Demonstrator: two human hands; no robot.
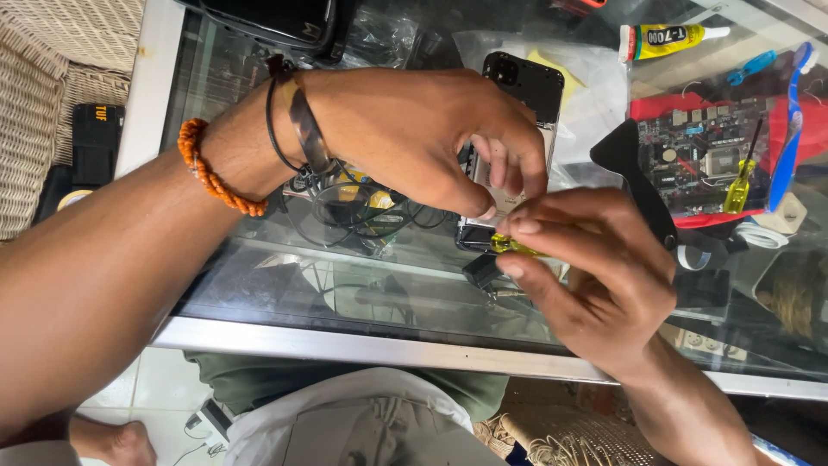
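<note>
My left hand pins the opened black smartphone flat on the glass worktop, fingers pressed on its edge. My right hand pinches a small yellow-handled screwdriver just above it. The phone looks fragile and slick, so it is best gripped by its frame.
</note>
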